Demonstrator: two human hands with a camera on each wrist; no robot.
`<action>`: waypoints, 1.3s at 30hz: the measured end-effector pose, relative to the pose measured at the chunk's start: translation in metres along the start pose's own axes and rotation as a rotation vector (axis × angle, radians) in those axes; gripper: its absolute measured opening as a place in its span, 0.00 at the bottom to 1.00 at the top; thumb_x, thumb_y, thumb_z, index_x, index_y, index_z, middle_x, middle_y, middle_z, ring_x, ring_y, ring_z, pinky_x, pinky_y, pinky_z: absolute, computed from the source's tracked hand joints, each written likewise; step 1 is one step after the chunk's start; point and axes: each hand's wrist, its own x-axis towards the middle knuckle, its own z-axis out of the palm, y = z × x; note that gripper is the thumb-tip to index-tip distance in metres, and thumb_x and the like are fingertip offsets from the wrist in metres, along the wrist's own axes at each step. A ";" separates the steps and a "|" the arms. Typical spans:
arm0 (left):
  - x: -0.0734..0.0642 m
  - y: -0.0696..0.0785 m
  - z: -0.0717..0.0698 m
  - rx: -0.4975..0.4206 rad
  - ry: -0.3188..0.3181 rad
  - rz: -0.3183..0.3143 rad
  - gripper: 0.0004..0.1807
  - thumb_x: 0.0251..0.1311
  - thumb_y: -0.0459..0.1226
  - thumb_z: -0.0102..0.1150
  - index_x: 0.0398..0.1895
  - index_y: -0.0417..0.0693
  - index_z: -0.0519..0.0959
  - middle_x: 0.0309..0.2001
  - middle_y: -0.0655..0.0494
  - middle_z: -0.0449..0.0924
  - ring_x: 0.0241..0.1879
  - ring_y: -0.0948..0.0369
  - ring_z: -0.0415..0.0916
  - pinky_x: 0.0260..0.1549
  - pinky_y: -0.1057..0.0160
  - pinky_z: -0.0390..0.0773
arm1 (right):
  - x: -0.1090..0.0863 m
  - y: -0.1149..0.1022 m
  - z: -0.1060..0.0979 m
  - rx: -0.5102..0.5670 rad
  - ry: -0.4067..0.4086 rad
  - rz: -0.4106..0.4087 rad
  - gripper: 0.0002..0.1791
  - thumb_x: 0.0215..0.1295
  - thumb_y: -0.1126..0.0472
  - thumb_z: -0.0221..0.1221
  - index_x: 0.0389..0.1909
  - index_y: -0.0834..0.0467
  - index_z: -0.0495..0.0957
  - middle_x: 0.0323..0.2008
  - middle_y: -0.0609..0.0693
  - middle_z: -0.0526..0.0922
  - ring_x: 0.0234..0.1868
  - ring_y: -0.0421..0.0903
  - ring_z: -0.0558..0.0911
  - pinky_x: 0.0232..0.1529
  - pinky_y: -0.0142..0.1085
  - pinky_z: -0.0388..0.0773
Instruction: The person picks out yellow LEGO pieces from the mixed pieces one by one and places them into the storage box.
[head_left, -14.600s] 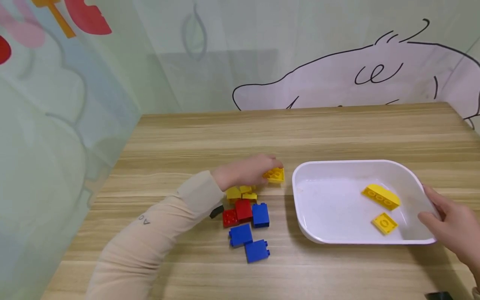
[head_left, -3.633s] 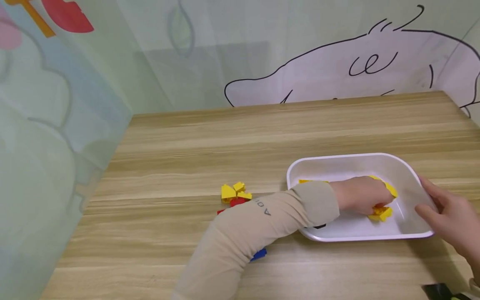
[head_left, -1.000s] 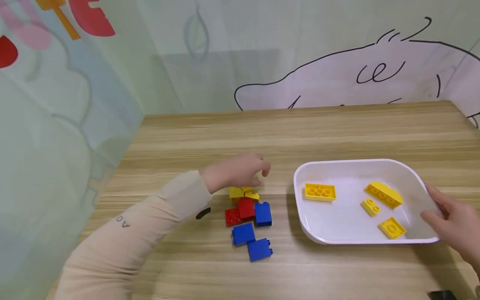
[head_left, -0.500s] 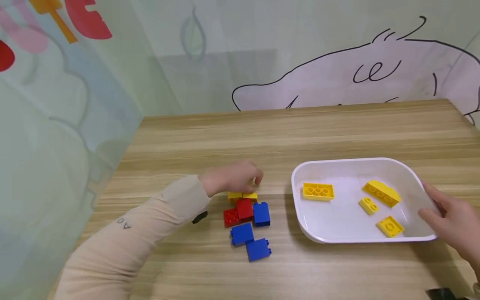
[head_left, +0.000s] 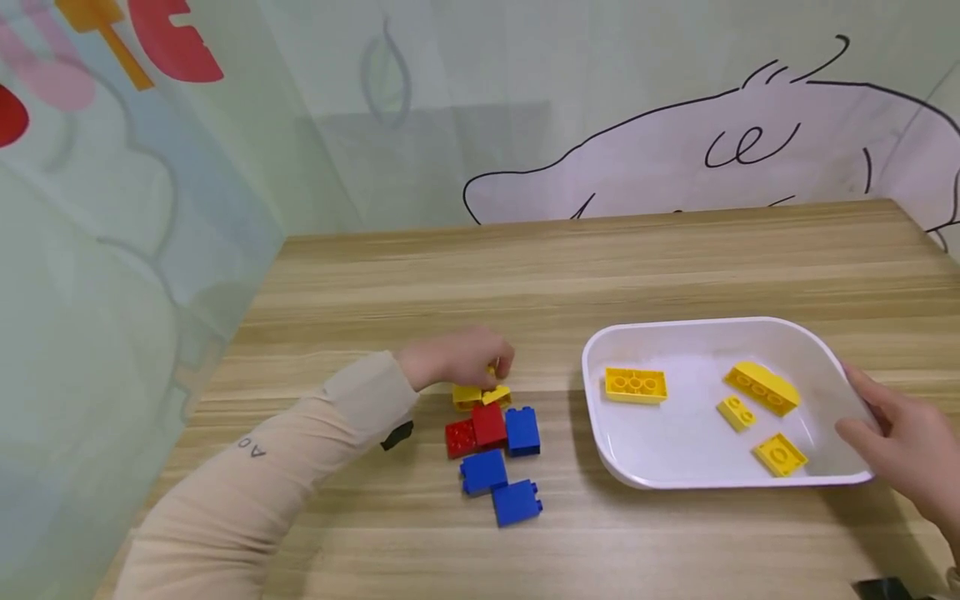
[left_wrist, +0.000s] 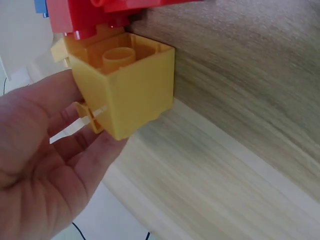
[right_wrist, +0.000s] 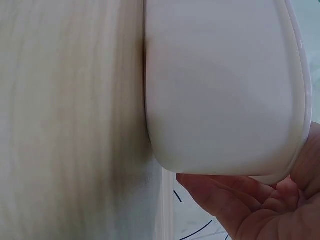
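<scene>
My left hand [head_left: 463, 356] is over the yellow bricks at the back of the pile and pinches a small yellow brick [left_wrist: 89, 117], mostly hidden by the fingers. A larger yellow brick [left_wrist: 142, 90] with its hollow side showing stands right against that hand in the left wrist view. Another yellow brick [head_left: 497, 397] lies just in front of the fingers. My right hand [head_left: 903, 442] grips the right end of a white plastic tray [head_left: 690, 482], thumb over the rim; the right wrist view shows its fingers [right_wrist: 215, 197] at the tray's end wall.
In front of the yellow bricks lie two red bricks [head_left: 489, 423] and several blue bricks [head_left: 517, 502]. The tray holds several yellow bricks, among them a long one [head_left: 635, 386] and a curved one [head_left: 762, 387]. A patterned wall [head_left: 420, 158] borders the wooden table [head_left: 420, 275] behind and left.
Since about a second ago my left hand has moved down onto the yellow bricks and its fingers have closed on a small one. Earlier, more yellow bricks went into the tray. The right hand keeps its grip.
</scene>
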 end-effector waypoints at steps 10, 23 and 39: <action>0.003 0.001 -0.001 -0.010 0.029 -0.012 0.02 0.57 0.31 0.58 0.31 0.45 0.80 0.31 0.57 0.77 0.27 0.61 0.70 0.30 0.69 0.72 | 0.000 0.003 0.001 0.024 0.015 -0.009 0.30 0.51 0.75 0.55 0.58 0.78 0.63 0.42 0.83 0.70 0.22 0.25 0.65 0.17 0.20 0.65; 0.004 0.014 -0.019 0.079 0.117 0.049 0.04 0.57 0.28 0.55 0.32 0.41 0.80 0.31 0.54 0.78 0.33 0.58 0.72 0.38 0.65 0.73 | 0.002 0.003 0.001 0.007 0.001 0.006 0.31 0.52 0.74 0.55 0.59 0.78 0.62 0.44 0.83 0.69 0.22 0.26 0.65 0.18 0.20 0.66; 0.013 0.057 -0.055 0.214 0.145 0.121 0.06 0.57 0.28 0.55 0.36 0.41 0.81 0.36 0.53 0.79 0.38 0.57 0.71 0.41 0.65 0.73 | 0.003 0.006 0.002 -0.021 -0.040 0.043 0.33 0.54 0.72 0.55 0.62 0.75 0.58 0.48 0.82 0.67 0.23 0.30 0.67 0.18 0.20 0.67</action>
